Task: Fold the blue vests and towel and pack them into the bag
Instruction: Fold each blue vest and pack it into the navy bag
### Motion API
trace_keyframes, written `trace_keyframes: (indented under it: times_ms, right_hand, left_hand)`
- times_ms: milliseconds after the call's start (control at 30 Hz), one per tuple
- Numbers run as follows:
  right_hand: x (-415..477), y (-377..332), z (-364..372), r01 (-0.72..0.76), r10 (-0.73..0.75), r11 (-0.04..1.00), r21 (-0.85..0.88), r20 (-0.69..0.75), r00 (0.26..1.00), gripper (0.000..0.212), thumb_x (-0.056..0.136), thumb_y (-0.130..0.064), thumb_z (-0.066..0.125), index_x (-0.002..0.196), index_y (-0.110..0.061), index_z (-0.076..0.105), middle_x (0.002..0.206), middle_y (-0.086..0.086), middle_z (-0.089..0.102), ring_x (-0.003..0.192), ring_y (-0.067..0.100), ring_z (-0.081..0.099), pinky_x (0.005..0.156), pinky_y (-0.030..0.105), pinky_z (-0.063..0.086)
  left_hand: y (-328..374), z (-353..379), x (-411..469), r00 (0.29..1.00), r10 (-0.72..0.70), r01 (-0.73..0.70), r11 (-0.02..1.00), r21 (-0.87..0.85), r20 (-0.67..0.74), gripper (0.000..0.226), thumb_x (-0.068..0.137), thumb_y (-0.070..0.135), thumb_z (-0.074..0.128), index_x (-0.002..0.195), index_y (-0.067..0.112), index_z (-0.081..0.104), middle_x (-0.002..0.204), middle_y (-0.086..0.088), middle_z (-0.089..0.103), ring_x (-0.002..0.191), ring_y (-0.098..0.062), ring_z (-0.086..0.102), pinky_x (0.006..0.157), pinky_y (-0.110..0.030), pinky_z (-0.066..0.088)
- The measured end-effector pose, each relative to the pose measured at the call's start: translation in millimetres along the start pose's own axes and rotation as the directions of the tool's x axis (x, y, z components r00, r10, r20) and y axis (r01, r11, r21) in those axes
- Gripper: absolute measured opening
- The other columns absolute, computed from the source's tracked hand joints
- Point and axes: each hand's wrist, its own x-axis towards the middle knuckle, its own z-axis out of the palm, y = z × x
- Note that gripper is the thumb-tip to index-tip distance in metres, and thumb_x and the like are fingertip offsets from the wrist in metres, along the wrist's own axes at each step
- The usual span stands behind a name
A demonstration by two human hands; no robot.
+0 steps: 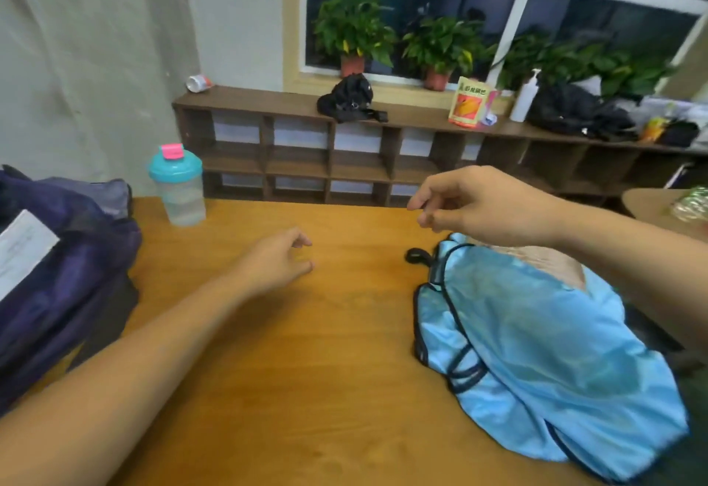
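Note:
A heap of light blue vests (536, 351) with dark trim lies on the right side of the wooden table (306, 351). A beige towel (551, 261) peeks out under the heap's far edge. A dark purple bag (65, 278) sits at the table's left edge, with a white paper on it. My left hand (279, 259) hovers over the middle of the table, fingers loosely curled, holding nothing. My right hand (475, 204) hangs above the far end of the vests, fingers loosely bent and empty.
A clear shaker bottle (178, 186) with a teal lid stands at the table's far left. Behind the table runs a low brown shelf (344, 148) with a black bag, a packet, a pump bottle and potted plants. A small black loop (415, 255) lies beside the vests.

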Motion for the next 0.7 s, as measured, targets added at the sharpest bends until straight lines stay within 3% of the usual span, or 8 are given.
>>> trace_keyframes:
  times_ms: [67, 167, 233, 300, 467, 600, 700]
  right_hand:
    - [-12, 22, -2, -0.047, 0.047, 0.999, -0.011, -0.023, 0.999, 0.015, 0.099, -0.031, 0.071, 0.111, -0.038, 0.073, 0.097, -0.014, 0.078, 0.093, 0.002, 0.072, 0.093, 0.037, 0.059]
    - [-26, 52, 2, -0.098, 0.094, 0.992, -0.075, -0.058, 0.994, 0.012, 0.098, -0.036, 0.073, 0.109, -0.039, 0.073, 0.094, -0.016, 0.076, 0.088, -0.001, 0.07, 0.085, 0.031, 0.057]
    - [-32, 71, 8, -0.135, 0.128, 0.981, -0.141, -0.058, 0.99, 0.014, 0.097, -0.036, 0.075, 0.11, -0.039, 0.072, 0.094, -0.017, 0.075, 0.088, 0.0, 0.069, 0.084, 0.031, 0.057]
    - [-35, 88, 13, -0.18, 0.175, 0.963, -0.201, -0.045, 0.984, 0.021, 0.096, -0.035, 0.076, 0.116, -0.034, 0.072, 0.098, -0.016, 0.073, 0.092, 0.003, 0.068, 0.086, 0.033, 0.057]
    - [-33, 119, 26, -0.273, 0.254, 0.874, -0.403, -0.101, 0.962, 0.045, 0.09, -0.039, 0.08, 0.13, -0.024, 0.067, 0.115, -0.007, 0.066, 0.095, 0.014, 0.061, 0.084, 0.033, 0.054]
    - [-31, 134, 34, -0.366, 0.372, 0.792, -0.489, -0.089, 0.924, 0.037, 0.085, -0.05, 0.08, 0.109, -0.027, 0.062, 0.11, 0.0, 0.066, 0.095, 0.023, 0.061, 0.083, 0.039, 0.057]
    - [-31, 135, 35, -0.364, 0.383, 0.799, -0.478, -0.062, 0.922, 0.02, 0.089, -0.038, 0.079, 0.096, -0.027, 0.063, 0.103, -0.001, 0.068, 0.092, 0.023, 0.06, 0.08, 0.036, 0.055]
  left_hand:
    - [6, 19, 5, 0.999, 0.022, -0.022, 1.0, 0.005, 0.025, 0.046, 0.097, 0.042, 0.073, 0.139, 0.033, 0.057, 0.143, 0.005, 0.056, 0.124, -0.015, 0.058, 0.106, -0.038, 0.05]
    - [10, 43, 10, 0.998, 0.055, -0.056, 0.998, 0.032, 0.028, 0.053, 0.099, 0.042, 0.07, 0.146, 0.028, 0.052, 0.149, 0.005, 0.05, 0.136, -0.017, 0.052, 0.11, -0.034, 0.043]
    - [6, 59, 13, 0.997, 0.074, -0.074, 0.995, 0.062, 0.011, 0.06, 0.098, 0.052, 0.067, 0.15, 0.03, 0.048, 0.153, 0.007, 0.046, 0.14, -0.017, 0.049, 0.114, -0.037, 0.041]
    - [0, 73, 16, 0.996, 0.086, -0.084, 0.988, 0.13, -0.007, 0.063, 0.099, 0.061, 0.059, 0.154, 0.035, 0.044, 0.16, 0.009, 0.042, 0.147, -0.017, 0.042, 0.119, -0.044, 0.036]
    - [-9, 90, 19, 0.99, 0.133, -0.119, 0.97, 0.213, -0.051, 0.061, 0.103, 0.064, 0.046, 0.157, 0.036, 0.041, 0.165, 0.009, 0.039, 0.153, -0.017, 0.034, 0.124, -0.045, 0.026]
    - [-15, 90, 20, 0.992, 0.119, -0.112, 0.977, 0.182, -0.03, 0.06, 0.104, 0.064, 0.046, 0.157, 0.038, 0.041, 0.167, 0.012, 0.036, 0.157, -0.013, 0.027, 0.127, -0.046, 0.025]
    - [-18, 89, 18, 0.992, 0.121, -0.115, 0.981, 0.156, -0.031, 0.057, 0.104, 0.062, 0.048, 0.155, 0.037, 0.045, 0.166, 0.013, 0.037, 0.156, -0.012, 0.028, 0.126, -0.047, 0.026]
